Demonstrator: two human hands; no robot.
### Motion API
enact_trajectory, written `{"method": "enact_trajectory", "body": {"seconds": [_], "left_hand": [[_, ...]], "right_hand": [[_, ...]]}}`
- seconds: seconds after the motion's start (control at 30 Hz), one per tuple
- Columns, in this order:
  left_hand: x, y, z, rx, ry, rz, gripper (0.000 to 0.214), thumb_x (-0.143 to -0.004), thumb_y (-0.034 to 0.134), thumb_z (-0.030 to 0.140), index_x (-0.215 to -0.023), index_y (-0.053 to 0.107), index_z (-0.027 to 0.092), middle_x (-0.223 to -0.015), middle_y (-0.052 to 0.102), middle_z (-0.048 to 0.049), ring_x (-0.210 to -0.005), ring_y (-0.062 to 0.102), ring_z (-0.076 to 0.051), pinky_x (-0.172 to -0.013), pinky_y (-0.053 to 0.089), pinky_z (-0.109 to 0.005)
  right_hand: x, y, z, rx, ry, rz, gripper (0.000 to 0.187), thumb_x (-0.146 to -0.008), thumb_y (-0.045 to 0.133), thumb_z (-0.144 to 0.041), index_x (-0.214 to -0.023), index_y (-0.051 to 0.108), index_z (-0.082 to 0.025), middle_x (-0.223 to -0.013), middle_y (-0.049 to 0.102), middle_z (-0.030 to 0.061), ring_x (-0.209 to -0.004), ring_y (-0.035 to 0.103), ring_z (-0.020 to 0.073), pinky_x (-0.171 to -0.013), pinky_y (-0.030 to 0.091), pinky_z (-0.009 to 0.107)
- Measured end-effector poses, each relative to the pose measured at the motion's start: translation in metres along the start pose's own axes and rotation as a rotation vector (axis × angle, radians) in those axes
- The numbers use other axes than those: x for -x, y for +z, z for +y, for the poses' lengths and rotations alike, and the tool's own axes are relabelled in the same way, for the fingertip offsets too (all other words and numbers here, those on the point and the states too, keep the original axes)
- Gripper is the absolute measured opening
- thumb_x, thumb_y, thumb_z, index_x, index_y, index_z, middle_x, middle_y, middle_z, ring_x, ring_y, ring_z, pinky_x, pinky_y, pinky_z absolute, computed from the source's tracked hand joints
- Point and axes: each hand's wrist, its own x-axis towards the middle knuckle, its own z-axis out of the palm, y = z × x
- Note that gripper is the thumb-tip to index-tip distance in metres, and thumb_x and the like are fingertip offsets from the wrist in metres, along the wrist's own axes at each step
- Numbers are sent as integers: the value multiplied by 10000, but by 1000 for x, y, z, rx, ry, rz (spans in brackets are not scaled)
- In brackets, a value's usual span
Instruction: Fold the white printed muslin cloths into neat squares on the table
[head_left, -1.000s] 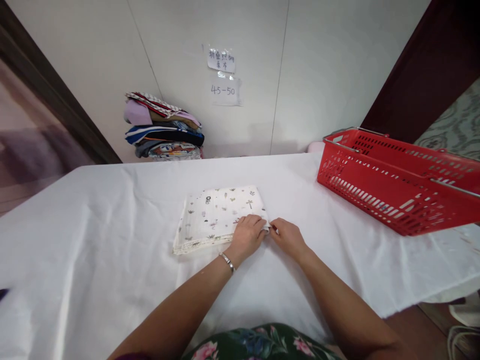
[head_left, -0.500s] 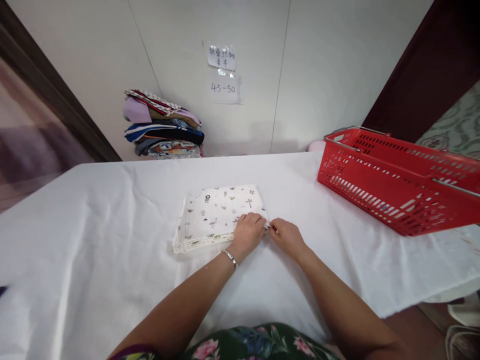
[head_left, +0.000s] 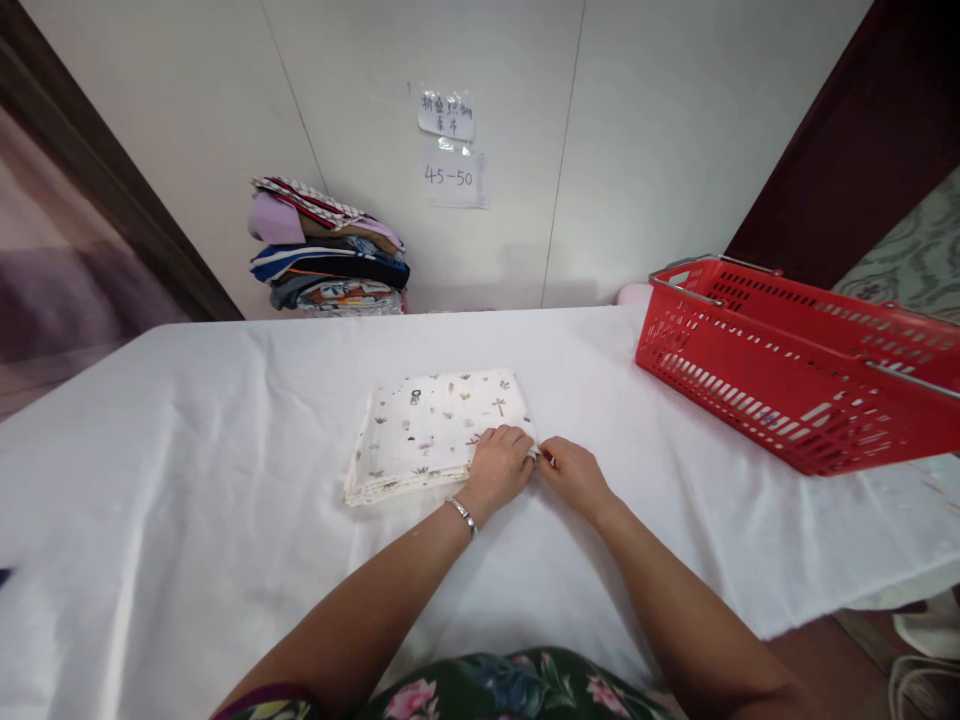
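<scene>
A folded white cloth (head_left: pixel 431 425) with small printed figures lies flat in the middle of the table, which is covered by a white sheet (head_left: pixel 225 480). My left hand (head_left: pixel 499 465), with a bracelet at the wrist, rests palm down on the cloth's near right corner. My right hand (head_left: pixel 574 475) sits just beside that corner and pinches its edge with the fingertips. Both hands meet at the same corner.
A red plastic basket (head_left: pixel 795 365) stands at the right end of the table, partly over the edge. A stack of folded clothes (head_left: pixel 326 250) sits behind the table against the white wall, below two paper notes (head_left: pixel 450 150).
Both hands stay at the cloth's near right corner, with only a slight shift of the view. The cloth has not moved.
</scene>
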Motion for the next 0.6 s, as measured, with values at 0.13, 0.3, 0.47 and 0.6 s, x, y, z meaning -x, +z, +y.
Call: {"method": "enact_trajectory", "body": {"seconds": [0.13,0.3,0.47,0.6], "left_hand": [[-1,1,2,31,-47,4,136,-743,537,156,-859,591,201,-896,597,-47,-895,507,-209,-792,386,-365],[-3,-6,0,98,-68,-25,143,-749,539,156,-853,621,212,-881,604,-35,-868,525,-192,-777,405,-347],[-9,-20,-7,112,22,-165,193,-772,497,125,-823,652,229,-862,619,-26,-839,543,-181,-740,425,-319],[-15,-30,-9,124,83,-257,239,-800,456,125,-885,657,223,-871,630,-34,-826,560,-168,-742,439,-294]], "right_hand": [[1,-3,-1,-48,-5,-14,139,-824,442,-198,-705,515,-197,-712,565,-12,-653,479,116,-574,268,229],[4,-8,-2,-145,-4,-66,57,-774,528,-269,-800,540,-219,-743,579,-36,-618,474,105,-580,286,221],[4,-4,-4,-149,25,-37,98,-796,510,-297,-820,553,-212,-805,601,-18,-633,484,108,-590,292,228],[3,-1,-5,-119,73,-36,117,-820,468,-276,-806,561,-206,-780,601,-9,-631,488,112,-580,284,229]]}}
